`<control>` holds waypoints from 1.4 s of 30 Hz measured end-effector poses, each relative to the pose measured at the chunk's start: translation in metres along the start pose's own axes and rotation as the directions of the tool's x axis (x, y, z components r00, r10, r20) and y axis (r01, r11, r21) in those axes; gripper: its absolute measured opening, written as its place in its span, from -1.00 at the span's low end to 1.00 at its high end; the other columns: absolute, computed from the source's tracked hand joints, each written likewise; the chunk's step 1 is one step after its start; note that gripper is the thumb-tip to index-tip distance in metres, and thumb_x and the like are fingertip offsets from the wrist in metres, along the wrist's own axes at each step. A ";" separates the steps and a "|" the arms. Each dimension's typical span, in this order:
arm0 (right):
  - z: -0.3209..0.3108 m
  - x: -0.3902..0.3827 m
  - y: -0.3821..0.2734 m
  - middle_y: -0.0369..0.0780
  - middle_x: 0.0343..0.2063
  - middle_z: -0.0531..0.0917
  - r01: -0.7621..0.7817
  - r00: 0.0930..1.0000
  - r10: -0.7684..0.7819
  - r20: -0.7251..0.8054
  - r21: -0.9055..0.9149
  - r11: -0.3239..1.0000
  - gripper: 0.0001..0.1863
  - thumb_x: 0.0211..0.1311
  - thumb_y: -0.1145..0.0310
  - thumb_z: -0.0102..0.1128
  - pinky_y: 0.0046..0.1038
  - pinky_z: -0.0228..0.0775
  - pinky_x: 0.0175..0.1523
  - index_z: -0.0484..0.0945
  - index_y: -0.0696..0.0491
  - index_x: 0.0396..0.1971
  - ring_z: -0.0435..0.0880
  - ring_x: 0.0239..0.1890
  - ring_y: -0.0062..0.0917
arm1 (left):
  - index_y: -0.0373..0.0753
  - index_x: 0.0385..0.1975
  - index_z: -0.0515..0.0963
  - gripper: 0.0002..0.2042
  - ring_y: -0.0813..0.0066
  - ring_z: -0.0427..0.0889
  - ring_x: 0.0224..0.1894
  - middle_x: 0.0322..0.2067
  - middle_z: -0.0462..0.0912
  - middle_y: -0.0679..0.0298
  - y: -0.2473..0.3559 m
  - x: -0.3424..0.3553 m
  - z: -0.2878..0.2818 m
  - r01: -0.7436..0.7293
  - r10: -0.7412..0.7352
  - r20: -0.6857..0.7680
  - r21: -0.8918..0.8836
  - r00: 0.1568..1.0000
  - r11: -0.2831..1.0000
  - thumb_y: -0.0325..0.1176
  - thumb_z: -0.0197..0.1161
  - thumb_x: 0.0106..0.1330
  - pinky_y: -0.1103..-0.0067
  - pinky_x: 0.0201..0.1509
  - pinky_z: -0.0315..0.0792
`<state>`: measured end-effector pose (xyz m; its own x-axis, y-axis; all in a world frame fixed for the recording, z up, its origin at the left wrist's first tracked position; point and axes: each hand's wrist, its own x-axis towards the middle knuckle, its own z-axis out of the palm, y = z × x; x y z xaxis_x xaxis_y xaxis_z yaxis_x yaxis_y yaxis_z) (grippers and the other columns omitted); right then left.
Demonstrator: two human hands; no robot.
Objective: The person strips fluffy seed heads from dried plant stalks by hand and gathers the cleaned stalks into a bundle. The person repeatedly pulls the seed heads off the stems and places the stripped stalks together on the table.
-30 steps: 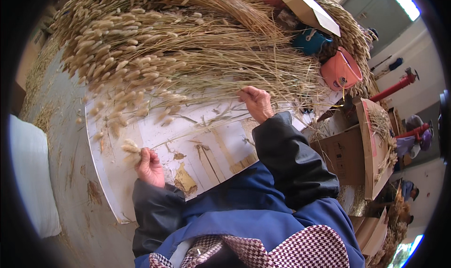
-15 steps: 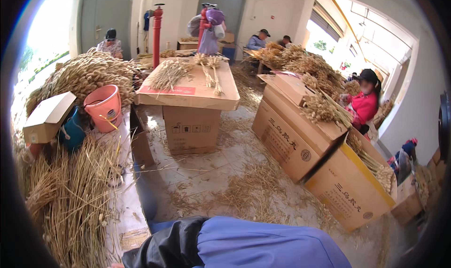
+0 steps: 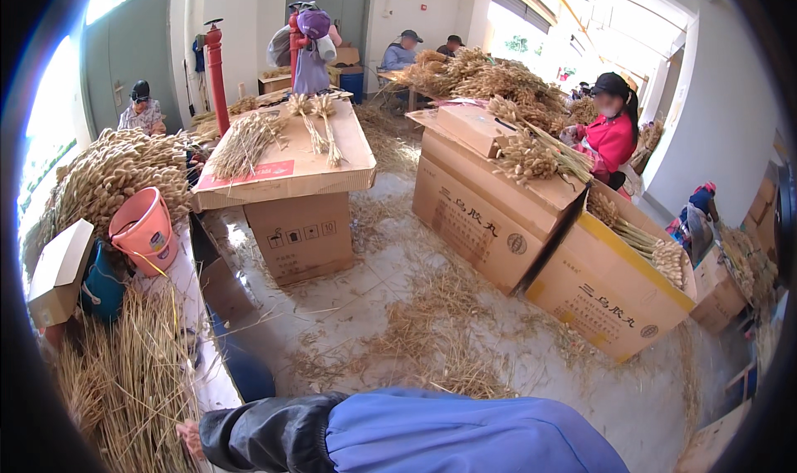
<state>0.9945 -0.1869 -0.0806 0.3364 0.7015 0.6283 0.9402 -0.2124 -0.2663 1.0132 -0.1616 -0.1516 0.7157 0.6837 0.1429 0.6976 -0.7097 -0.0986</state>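
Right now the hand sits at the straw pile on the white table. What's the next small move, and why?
Probably close the fingers on a small bunch of the straw stalks. What seems to be the right hand lies at the edge of that pile on the white table. It is only partly in view at the picture's bottom, so its grip is unclear. The left hand is out of view.
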 end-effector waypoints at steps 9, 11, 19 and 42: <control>-0.022 -0.010 0.028 -0.16 -0.53 0.58 -0.040 0.999 0.040 0.008 0.011 0.999 -0.73 -0.09 0.24 0.12 -0.26 0.34 -0.33 0.56 0.01 -0.34 0.56 -0.44 -0.29 | -0.06 -0.30 0.43 -0.83 0.36 0.49 -0.05 -0.14 0.36 0.31 0.024 0.011 0.000 -0.224 0.223 -0.026 -0.142 0.975 0.964 -0.21 -0.07 0.22 0.46 -0.06 0.45; -0.026 -0.012 0.035 -0.16 -0.53 0.58 -0.050 0.999 0.050 0.006 0.014 0.999 -0.73 -0.10 0.23 0.12 -0.25 0.34 -0.32 0.56 0.01 -0.35 0.56 -0.44 -0.29 | -0.07 -0.30 0.43 -0.83 0.37 0.49 -0.06 -0.15 0.36 0.31 0.020 0.006 -0.004 -0.235 0.227 -0.064 -0.172 0.972 0.957 -0.22 -0.06 0.22 0.46 -0.07 0.45; -0.033 -0.017 0.056 -0.16 -0.52 0.58 -0.082 0.997 0.082 0.001 0.022 0.996 -0.70 -0.12 0.19 0.14 -0.24 0.33 -0.30 0.56 0.01 -0.35 0.55 -0.43 -0.29 | -0.08 -0.31 0.44 -0.84 0.39 0.49 -0.10 -0.19 0.38 0.32 0.013 -0.005 -0.009 -0.255 0.224 -0.149 -0.243 0.963 0.936 -0.24 -0.04 0.21 0.48 -0.11 0.45; -0.013 0.013 0.022 -0.17 -0.52 0.57 0.020 0.998 -0.025 0.066 0.075 0.997 -0.62 -0.20 0.07 0.19 -0.19 0.29 -0.24 0.56 0.00 -0.37 0.55 -0.39 -0.29 | -0.11 -0.34 0.46 -0.88 0.46 0.49 -0.23 -0.31 0.43 0.34 -0.060 -0.027 -0.003 -0.174 0.093 -0.208 -0.419 0.974 0.891 -0.31 0.04 0.19 0.54 -0.21 0.45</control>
<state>1.0208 -0.1908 -0.0690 0.3087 0.7499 0.5851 0.9401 -0.1468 -0.3078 0.9516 -0.1379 -0.1467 0.7547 0.5645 0.3344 0.4826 -0.8229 0.2999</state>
